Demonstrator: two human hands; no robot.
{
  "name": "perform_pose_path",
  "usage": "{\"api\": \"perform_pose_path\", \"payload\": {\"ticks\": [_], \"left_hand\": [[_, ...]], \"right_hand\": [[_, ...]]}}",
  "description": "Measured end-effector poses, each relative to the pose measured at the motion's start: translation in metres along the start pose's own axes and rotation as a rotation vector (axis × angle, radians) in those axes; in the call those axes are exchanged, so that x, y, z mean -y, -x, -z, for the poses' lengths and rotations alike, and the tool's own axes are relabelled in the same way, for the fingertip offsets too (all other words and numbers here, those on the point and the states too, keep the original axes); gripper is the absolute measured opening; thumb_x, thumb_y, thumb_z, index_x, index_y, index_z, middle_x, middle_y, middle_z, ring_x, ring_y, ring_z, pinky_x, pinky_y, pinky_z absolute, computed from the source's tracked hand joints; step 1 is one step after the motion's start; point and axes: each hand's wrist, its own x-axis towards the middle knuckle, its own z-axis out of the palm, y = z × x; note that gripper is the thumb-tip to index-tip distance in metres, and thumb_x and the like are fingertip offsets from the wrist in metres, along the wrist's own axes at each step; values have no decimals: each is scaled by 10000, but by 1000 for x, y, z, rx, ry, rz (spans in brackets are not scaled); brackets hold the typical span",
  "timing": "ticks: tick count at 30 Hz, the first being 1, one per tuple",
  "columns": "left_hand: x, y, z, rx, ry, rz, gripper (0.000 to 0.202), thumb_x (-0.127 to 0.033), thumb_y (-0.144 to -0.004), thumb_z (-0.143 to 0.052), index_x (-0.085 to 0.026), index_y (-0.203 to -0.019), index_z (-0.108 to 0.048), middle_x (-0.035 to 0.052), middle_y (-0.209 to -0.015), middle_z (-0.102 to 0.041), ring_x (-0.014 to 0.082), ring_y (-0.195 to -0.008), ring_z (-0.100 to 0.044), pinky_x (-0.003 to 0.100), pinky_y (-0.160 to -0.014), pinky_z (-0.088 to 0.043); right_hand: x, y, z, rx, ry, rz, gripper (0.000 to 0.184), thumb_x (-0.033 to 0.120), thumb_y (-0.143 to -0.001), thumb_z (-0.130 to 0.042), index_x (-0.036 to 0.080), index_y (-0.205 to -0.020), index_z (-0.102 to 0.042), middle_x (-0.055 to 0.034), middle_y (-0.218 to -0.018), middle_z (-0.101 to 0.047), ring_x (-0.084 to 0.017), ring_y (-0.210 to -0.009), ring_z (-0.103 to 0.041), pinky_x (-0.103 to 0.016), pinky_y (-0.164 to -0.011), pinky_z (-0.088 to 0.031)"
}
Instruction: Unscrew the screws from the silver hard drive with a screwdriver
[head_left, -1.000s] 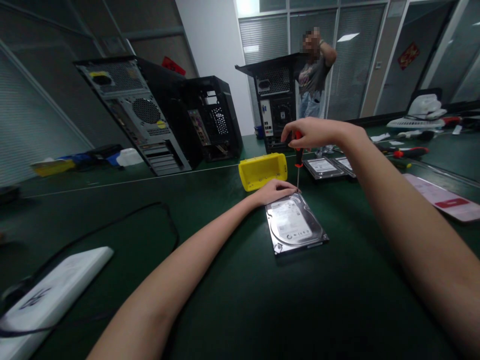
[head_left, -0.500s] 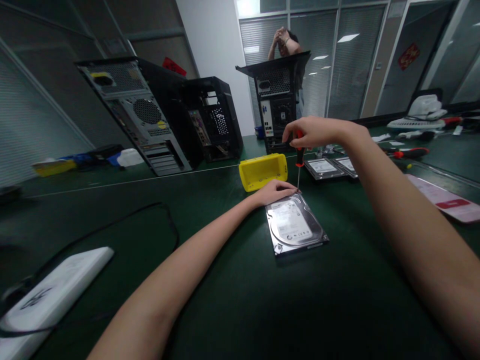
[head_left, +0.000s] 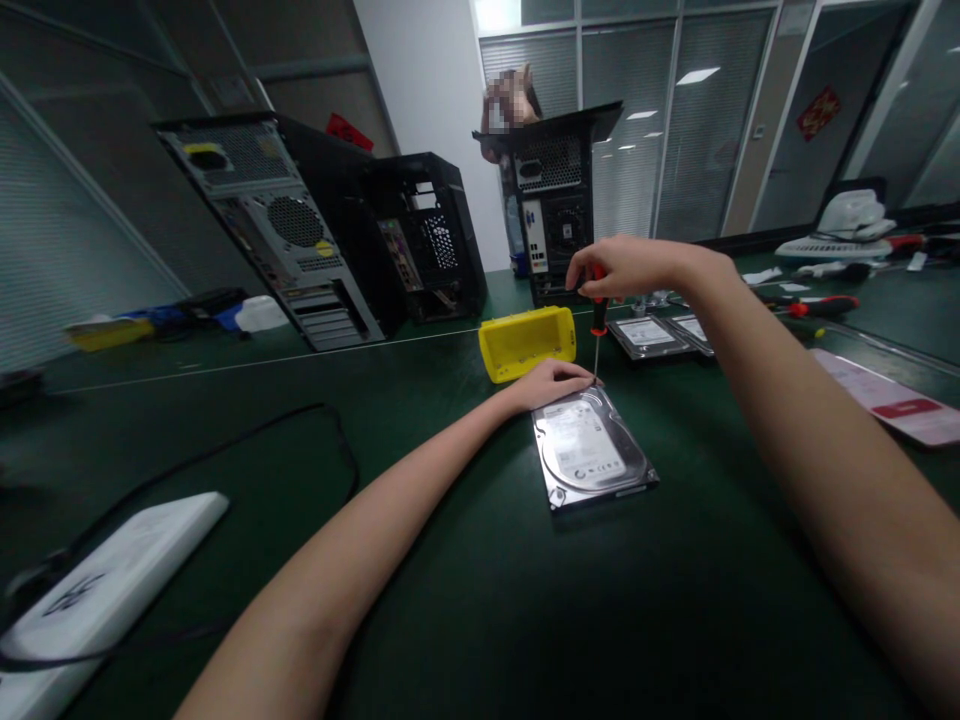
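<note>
A silver hard drive (head_left: 589,450) with a white label lies flat on the dark green table. Across its far left corner rests my left hand (head_left: 551,385), gripping the far edge, with the thumb along the top and the fingertips partly hidden. My right hand (head_left: 619,268) is closed from above around the handle of a red and black screwdriver (head_left: 599,318). The screwdriver stands nearly upright, its tip at the drive's far edge beside my left fingertips. Just behind my left hand is a yellow open bin (head_left: 527,343) with small bits in it, perhaps screws.
Two more hard drives (head_left: 649,336) lie right of the screwdriver. Computer cases (head_left: 300,230) stand along the back. A white power strip (head_left: 112,590) with a black cable is at left. Pliers with red handles (head_left: 821,306) and a pink-white sheet (head_left: 892,395) lie at right. Behind, a person (head_left: 514,105) stands.
The person behind the computer case has shifted left and lower. My hands, the screwdriver and the hard drive keep almost the same positions.
</note>
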Motion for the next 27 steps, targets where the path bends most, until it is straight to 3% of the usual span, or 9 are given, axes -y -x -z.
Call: {"api": "perform_pose_path", "payload": {"ticks": [27], "left_hand": [[1, 0, -1, -6, 21, 10, 356, -384, -873, -494, -147, -1072, -672, 82, -1085, -673, 173, -979, -608, 270, -857, -440]], "right_hand": [[-1, 0, 1, -14, 23, 3, 324, 286, -805, -521, 197, -1097, -631, -60, -978, -663, -143, -705, -614, -258, -608, -448]]}}
